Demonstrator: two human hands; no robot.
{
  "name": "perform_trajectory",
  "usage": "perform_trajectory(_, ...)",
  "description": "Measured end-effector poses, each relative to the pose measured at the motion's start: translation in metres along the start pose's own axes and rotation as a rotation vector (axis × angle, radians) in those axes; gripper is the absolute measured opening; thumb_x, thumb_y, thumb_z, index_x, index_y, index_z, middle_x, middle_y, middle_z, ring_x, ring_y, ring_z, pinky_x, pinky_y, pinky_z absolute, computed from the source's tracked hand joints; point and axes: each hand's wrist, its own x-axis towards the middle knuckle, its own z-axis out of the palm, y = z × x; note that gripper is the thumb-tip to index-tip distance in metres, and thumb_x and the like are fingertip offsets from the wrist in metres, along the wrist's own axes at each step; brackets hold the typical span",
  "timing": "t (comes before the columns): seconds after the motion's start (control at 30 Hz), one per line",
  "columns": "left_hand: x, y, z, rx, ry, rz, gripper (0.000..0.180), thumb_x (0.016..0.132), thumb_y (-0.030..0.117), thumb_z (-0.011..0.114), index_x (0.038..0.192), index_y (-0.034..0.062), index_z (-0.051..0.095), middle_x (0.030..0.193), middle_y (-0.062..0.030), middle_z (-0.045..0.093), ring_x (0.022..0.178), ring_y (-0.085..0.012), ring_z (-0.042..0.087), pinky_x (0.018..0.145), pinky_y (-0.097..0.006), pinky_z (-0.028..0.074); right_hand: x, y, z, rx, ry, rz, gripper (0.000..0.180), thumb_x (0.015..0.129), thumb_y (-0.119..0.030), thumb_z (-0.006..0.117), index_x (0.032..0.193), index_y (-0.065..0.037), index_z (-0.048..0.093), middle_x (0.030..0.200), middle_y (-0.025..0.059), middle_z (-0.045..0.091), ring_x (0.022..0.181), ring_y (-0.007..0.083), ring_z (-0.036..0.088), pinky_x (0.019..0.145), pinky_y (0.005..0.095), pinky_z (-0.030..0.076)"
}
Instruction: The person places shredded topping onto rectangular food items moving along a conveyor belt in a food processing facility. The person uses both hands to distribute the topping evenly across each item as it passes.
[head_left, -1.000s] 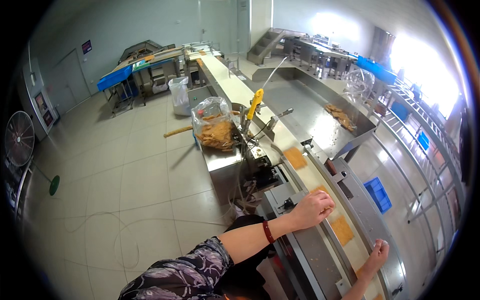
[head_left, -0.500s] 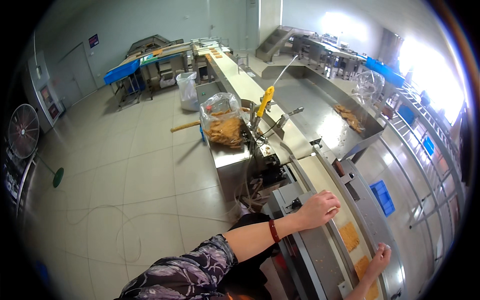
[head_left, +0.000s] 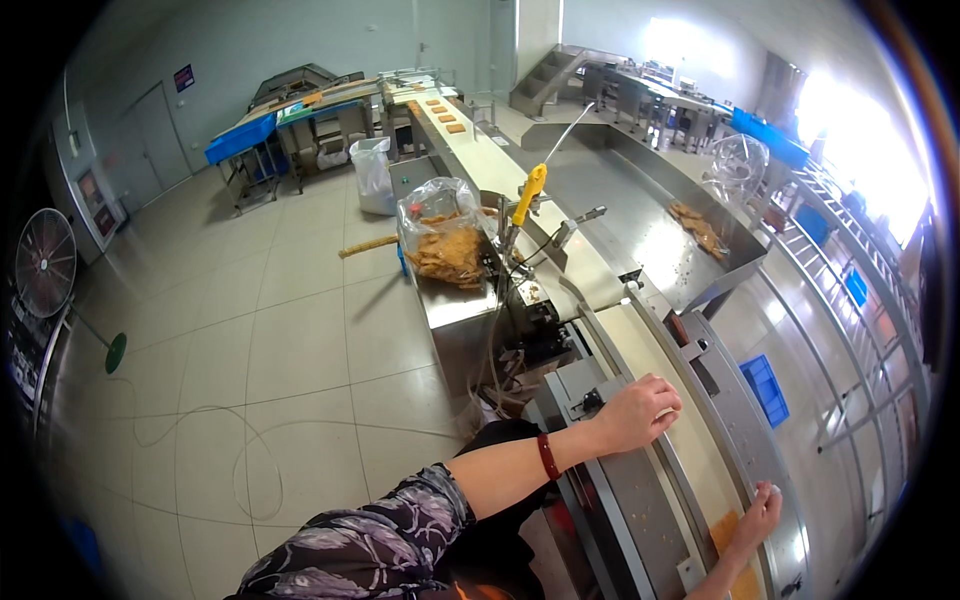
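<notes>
At the lower right of the head view, the left hand (head_left: 640,412) rests on the near edge of a pale conveyor belt (head_left: 672,400), its fingers curled down over the edge; whether that grip has hold of anything I cannot tell, since the palm side is hidden; a dark red band sits on its wrist and a patterned sleeve covers the upper arm. Farther down the belt, near the bottom rim, the right hand (head_left: 757,512) lies with fingers spread and loosely open, its fingertips touching the belt's far steel rail (head_left: 740,440); just beside it, toward the person, an orange flat wafer piece (head_left: 728,530) lies on the belt, touching or nearly touching the hand, and the grip holds nothing that shows. Up the line, well apart from both hands, a clear bag of golden wafer scraps (head_left: 445,245) stands on a steel surface (head_left: 455,305) beside the machine; a yellow handle (head_left: 530,190) rises just right of the bag; a wide steel tray (head_left: 650,215) carries a few brown pieces at its far right; a standing fan (head_left: 45,265) is at the left wall.
</notes>
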Motion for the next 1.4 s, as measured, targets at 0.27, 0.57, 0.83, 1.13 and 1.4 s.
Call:
perform_trajectory(0.27, 0.001, 0.003, 0.000, -0.008, -0.001, -0.013, 0.011, 0.092, 0.014, 0.070, 0.098, 0.0048, 0.071, 0.106, -0.0092, 0.070, 0.111, -0.0303, 0.063, 0.099, -0.042, 0.052, -0.002, 0.002, 0.005, -0.017, 0.060, -0.047, 0.036, 0.110, -0.031, 0.057, 0.099, 0.002, 0.067, 0.088, 0.0059, 0.065, 0.080, 0.0146, 0.054, 0.073, 0.0316, 0.044)
perform_trajectory(0.57, -0.001, 0.001, 0.001, 0.037, -0.014, -0.001, 0.011, 0.094, 0.015, 0.070, 0.100, 0.0061, 0.071, 0.109, -0.0078, 0.070, 0.111, -0.0289, 0.063, 0.095, -0.041, 0.054, -0.003, -0.007, 0.004, -0.034, 0.001, -0.010, 0.037, 0.111, -0.032, 0.055, 0.098, 0.001, 0.066, 0.089, 0.0056, 0.065, 0.088, 0.0150, 0.058, 0.081, 0.0316, 0.046)
perform_trajectory(0.83, 0.001, 0.001, 0.003, 0.028, -0.014, -0.005, 0.011, 0.093, 0.014, 0.070, 0.100, 0.0057, 0.071, 0.109, -0.0084, 0.070, 0.111, -0.0299, 0.063, 0.096, -0.042, 0.054, -0.006, 0.000, 0.010, 0.065, 0.048, -0.050, 0.035, 0.110, -0.028, 0.056, 0.094, 0.002, 0.066, 0.089, 0.0049, 0.060, 0.079, 0.0146, 0.052, 0.072, 0.0307, 0.041)
perform_trajectory(1.13, 0.001, 0.005, 0.002, 0.062, -0.021, -0.005, 0.011, 0.093, 0.014, 0.072, 0.100, 0.0069, 0.072, 0.112, -0.0081, 0.071, 0.111, -0.0296, 0.064, 0.091, -0.040, 0.056, -0.010, -0.023, 0.010, 0.033, 0.061, -0.016, 0.035, 0.109, -0.027, 0.058, 0.093, 0.002, 0.067, 0.087, 0.0034, 0.060, 0.074, 0.0127, 0.049, 0.068, 0.0301, 0.040)
perform_trajectory(1.4, -0.001, 0.003, 0.004, 0.100, -0.023, -0.020, 0.012, 0.093, 0.018, 0.072, 0.101, 0.0085, 0.072, 0.112, -0.0061, 0.071, 0.111, -0.0272, 0.064, 0.095, -0.042, 0.053, -0.011, -0.025, 0.014, 0.052, 0.062, -0.023, 0.035, 0.109, -0.027, 0.059, 0.092, 0.003, 0.067, 0.086, 0.0035, 0.059, 0.072, 0.0111, 0.049, 0.066, 0.0297, 0.039)
